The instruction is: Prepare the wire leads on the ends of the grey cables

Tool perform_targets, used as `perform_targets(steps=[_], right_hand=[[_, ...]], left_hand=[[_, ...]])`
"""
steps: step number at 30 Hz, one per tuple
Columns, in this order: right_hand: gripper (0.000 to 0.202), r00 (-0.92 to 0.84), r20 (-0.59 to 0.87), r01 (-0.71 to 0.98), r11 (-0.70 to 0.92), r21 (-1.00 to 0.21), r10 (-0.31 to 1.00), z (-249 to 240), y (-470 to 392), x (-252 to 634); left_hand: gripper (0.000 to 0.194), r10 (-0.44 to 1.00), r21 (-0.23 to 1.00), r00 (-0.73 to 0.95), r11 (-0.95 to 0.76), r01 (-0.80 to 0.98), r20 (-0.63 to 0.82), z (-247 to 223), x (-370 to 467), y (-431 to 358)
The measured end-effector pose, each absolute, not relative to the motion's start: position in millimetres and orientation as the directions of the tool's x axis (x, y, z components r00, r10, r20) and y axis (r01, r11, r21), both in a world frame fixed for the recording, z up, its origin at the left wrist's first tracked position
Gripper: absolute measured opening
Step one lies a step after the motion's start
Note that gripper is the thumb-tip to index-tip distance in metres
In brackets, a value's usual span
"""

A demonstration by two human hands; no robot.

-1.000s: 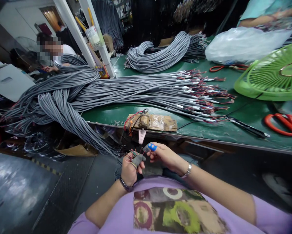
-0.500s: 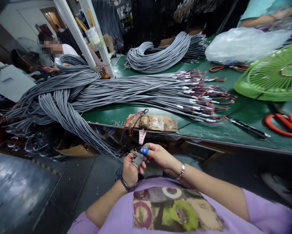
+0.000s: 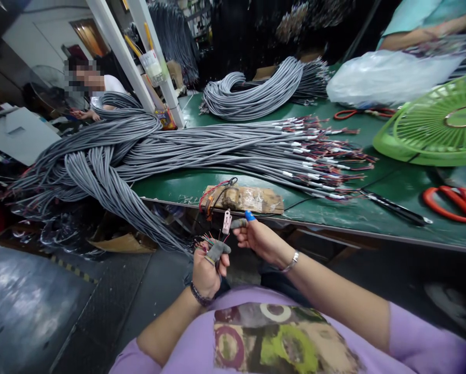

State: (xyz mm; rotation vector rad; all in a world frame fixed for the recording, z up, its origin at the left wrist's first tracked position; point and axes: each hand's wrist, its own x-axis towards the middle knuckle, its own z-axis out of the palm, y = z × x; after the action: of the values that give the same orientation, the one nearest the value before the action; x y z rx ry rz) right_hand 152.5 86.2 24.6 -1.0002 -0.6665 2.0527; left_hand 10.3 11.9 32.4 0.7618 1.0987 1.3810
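My left hand [image 3: 207,270], with a grey cover on a finger, is closed around a bunch of thin coloured wires [image 3: 206,240] whose tips fan out above the fingers. A wire sticks up from it toward a small pale pink clip-like piece [image 3: 227,222] at the table edge. My right hand [image 3: 258,238] is beside that piece. Its blue-wrapped digit and grey-covered finger are apart, and nothing shows between them. Whether the grey fingertip touches the pink piece, I cannot tell. Behind it lies a worn wooden block [image 3: 262,198] with red and black leads.
Long grey cables [image 3: 202,143] with stripped ends cover the green table [image 3: 388,182]. A cutter-like tool [image 3: 396,206], orange-handled scissors [image 3: 456,200], a green fan [image 3: 439,122] and a plastic bag [image 3: 388,78] are to the right. Two other people work farther off.
My right hand has parted from my left and moved up and right to beside the pink piece, its fingers spreading. My left hand stays low, still around the wires.
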Motion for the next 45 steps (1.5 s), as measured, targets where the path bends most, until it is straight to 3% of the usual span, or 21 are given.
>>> perform_targets(steps=[6,8,11,13,15,19,23,28,33,36,40,45], right_hand=[[0.036,-0.63,-0.301,-0.341,-0.604,-0.721,0.716,37,100,142],[0.038,-0.578,-0.238,-0.349,-0.5,-0.792,0.78,35,98,137],[0.044,-0.351,-0.141,-0.281,-0.248,-0.927,0.926,29,95,133],[0.05,-0.276,-0.116,-0.234,-0.184,-0.955,0.954,24,94,131],[0.053,-0.332,-0.163,-0.3,-0.267,-0.916,0.929,21,94,128],[0.046,-0.451,-0.269,-0.498,-0.49,-0.716,0.851,19,96,122],[0.04,-0.4,-0.317,-0.573,-0.505,-0.645,0.86,23,97,116],[0.039,-0.395,-0.336,-0.591,-0.516,-0.62,0.855,25,96,115],[0.049,-0.54,-0.319,-0.532,-0.609,-0.588,0.779,26,93,125],[0.044,-0.586,-0.307,-0.503,-0.633,-0.588,0.75,30,92,129],[0.027,-0.541,-0.285,-0.507,-0.578,-0.64,0.791,33,92,127],[0.031,-0.459,-0.278,-0.508,-0.506,-0.697,0.844,29,89,124]], left_hand=[[0.035,0.982,0.919,-0.111,0.103,-0.381,-0.156,34,19,17],[0.035,0.981,0.922,-0.121,0.098,-0.376,-0.154,35,20,17],[0.036,0.978,0.929,-0.138,0.098,-0.356,-0.156,35,20,17],[0.037,0.977,0.933,-0.144,0.101,-0.344,-0.159,35,21,17],[0.037,0.976,0.933,-0.147,0.102,-0.344,-0.161,33,21,17],[0.037,0.972,0.928,-0.152,0.112,-0.355,-0.176,31,23,19],[0.038,0.968,0.93,-0.153,0.136,-0.342,-0.198,29,24,21],[0.038,0.97,0.936,-0.145,0.138,-0.325,-0.194,26,22,20],[0.038,0.974,0.938,-0.134,0.132,-0.32,-0.183,26,19,12],[0.037,0.974,0.941,-0.144,0.122,-0.315,-0.175,28,18,6],[0.038,0.97,0.941,-0.203,0.062,-0.332,-0.136,31,16,7],[0.037,0.964,0.937,-0.23,0.046,-0.346,-0.132,33,17,14]])
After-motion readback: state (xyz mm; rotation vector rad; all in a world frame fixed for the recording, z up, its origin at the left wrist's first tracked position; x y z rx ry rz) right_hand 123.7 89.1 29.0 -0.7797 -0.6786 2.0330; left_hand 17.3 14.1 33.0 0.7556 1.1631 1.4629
